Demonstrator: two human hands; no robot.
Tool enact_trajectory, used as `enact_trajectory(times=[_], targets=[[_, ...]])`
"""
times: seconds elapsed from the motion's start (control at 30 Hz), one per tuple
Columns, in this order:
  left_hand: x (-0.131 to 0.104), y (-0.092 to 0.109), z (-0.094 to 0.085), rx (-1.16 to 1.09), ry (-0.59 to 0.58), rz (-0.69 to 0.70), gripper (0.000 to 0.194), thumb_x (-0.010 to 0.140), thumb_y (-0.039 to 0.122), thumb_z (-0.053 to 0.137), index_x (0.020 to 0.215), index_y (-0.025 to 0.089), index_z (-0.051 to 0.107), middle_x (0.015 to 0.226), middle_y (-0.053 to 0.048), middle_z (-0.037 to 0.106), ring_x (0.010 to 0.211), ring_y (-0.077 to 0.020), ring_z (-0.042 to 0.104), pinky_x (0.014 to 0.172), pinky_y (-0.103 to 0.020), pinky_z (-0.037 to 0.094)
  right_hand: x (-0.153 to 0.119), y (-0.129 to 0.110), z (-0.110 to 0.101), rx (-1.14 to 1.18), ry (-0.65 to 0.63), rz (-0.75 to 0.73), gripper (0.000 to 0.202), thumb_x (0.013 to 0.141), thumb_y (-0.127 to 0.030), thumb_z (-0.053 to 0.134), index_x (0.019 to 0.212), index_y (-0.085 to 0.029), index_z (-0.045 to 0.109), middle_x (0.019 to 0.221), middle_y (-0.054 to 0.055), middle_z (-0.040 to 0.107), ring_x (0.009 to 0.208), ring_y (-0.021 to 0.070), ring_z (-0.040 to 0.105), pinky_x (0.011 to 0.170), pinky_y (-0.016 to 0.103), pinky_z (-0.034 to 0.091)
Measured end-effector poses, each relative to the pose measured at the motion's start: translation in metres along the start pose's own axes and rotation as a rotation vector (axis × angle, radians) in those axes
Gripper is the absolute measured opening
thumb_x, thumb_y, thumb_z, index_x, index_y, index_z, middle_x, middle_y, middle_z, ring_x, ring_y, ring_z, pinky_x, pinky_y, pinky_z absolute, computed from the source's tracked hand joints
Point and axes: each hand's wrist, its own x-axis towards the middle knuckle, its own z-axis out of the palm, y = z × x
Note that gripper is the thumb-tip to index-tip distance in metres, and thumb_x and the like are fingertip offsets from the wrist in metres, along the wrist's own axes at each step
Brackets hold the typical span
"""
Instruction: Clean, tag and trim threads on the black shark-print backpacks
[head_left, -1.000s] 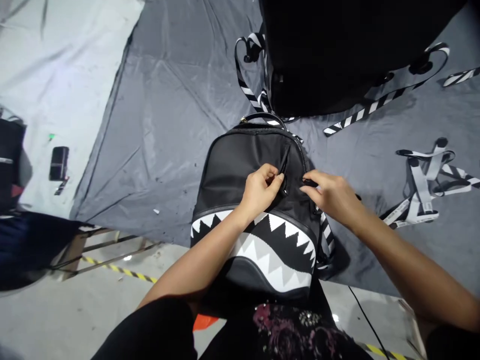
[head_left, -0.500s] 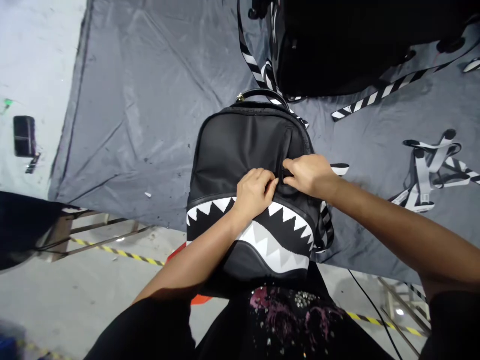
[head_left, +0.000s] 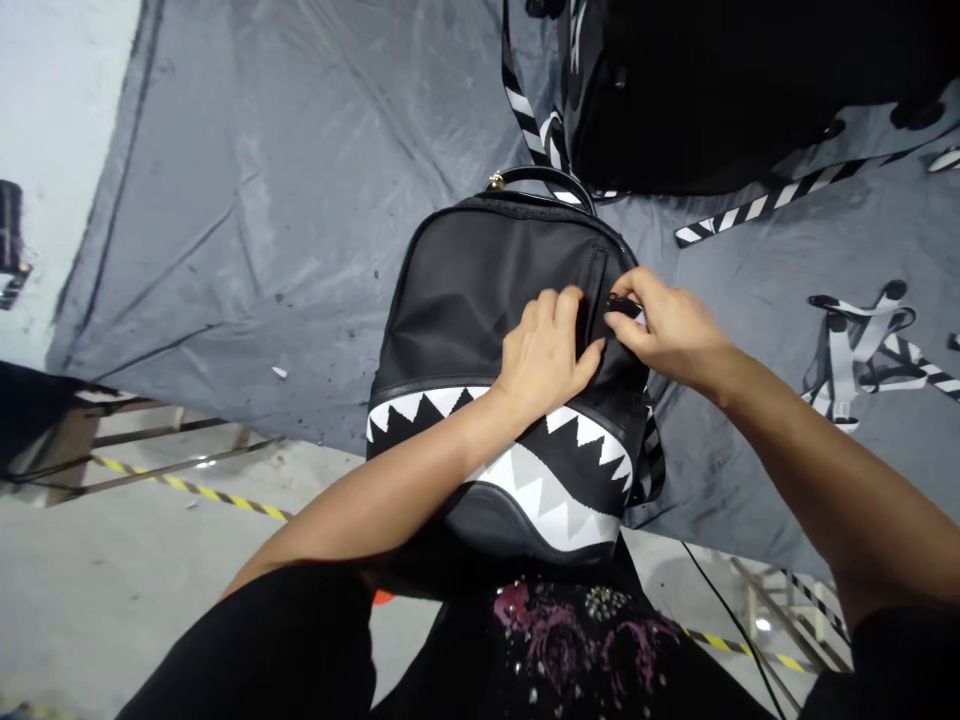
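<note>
A black backpack [head_left: 480,270] with a white and grey shark-teeth band lies in front of me, its top handle pointing away. My left hand [head_left: 544,350] rests on its front panel above the teeth, fingers lying on the fabric and thumb apart. On the right side of the panel runs a vertical zipper [head_left: 595,285]. Just right of it, my right hand [head_left: 667,325] pinches a small dark zipper pull [head_left: 622,305] between thumb and fingers. A gold-coloured piece [head_left: 496,181] shows at the base of the handle.
Grey cloth [head_left: 300,180] covers the work table. Beyond the backpack lies a large black bag [head_left: 720,100] with a black-and-white striped strap [head_left: 780,195]. Loose straps [head_left: 862,345] lie at the right. A dark object [head_left: 10,225] is at the left edge.
Both hands have moved up and right across the front panel, the right one along the zipper side. My view has shifted slightly to the right.
</note>
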Motion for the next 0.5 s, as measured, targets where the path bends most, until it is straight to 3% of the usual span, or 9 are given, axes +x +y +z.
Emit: enact_trajectory(times=[0.1,0.2,0.27,0.37,0.5], targets=[[0.017,0.005,-0.002,-0.088,-0.016,-0.147,0.04,0.083,0.038,0.063,0.113,0.014,0.051,0.105,-0.013,0.056,0.098,-0.0286,0.056,0.083,-0.037,0.046,-0.005,0.005,-0.004,0.083,-0.072,0.015,0.026,0.091,-0.029,0.042,0.11,-0.021,0.057,0.086,0.002,0.069,0.074,0.0178,0.06,0.066,0.027,0.039],[0.023,-0.005,0.001,-0.228,-0.037,-0.156,0.013,0.086,0.023,0.054,0.098,0.017,0.055,0.085,-0.006,0.06,0.08,-0.0203,0.059,0.075,-0.032,0.045,-0.002,0.007,-0.007,0.107,-0.181,-0.012,0.024,0.089,-0.025,0.045,0.107,-0.024,0.061,0.081,-0.001,0.069,0.074,0.0159,0.06,0.067,0.026,0.039],[0.024,-0.015,0.005,-0.393,-0.028,-0.148,0.006,0.085,0.019,0.054,0.09,0.018,0.056,0.076,-0.002,0.06,0.069,-0.0158,0.057,0.068,-0.029,0.044,0.002,0.004,-0.009,0.089,-0.212,-0.025,0.026,0.088,-0.024,0.045,0.107,-0.026,0.062,0.08,-0.002,0.069,0.072,0.015,0.06,0.065,0.025,0.038],[0.026,-0.029,0.014,-0.609,-0.022,-0.171,0.001,0.082,0.019,0.057,0.081,0.018,0.056,0.068,0.002,0.059,0.06,-0.0118,0.053,0.06,-0.025,0.04,0.007,-0.004,-0.011,-0.008,-0.219,-0.02,0.025,0.088,-0.027,0.046,0.106,-0.024,0.064,0.078,0.0,0.069,0.069,0.0154,0.058,0.061,0.025,0.035],[0.027,-0.034,0.021,-0.708,-0.002,-0.182,0.004,0.08,0.02,0.058,0.077,0.018,0.055,0.064,0.004,0.056,0.057,-0.0097,0.05,0.057,-0.023,0.037,0.014,-0.015,-0.012,-0.175,-0.238,-0.05,0.025,0.088,-0.029,0.046,0.099,-0.023,0.067,0.077,0.002,0.068,0.067,0.017,0.056,0.059,0.027,0.031]])
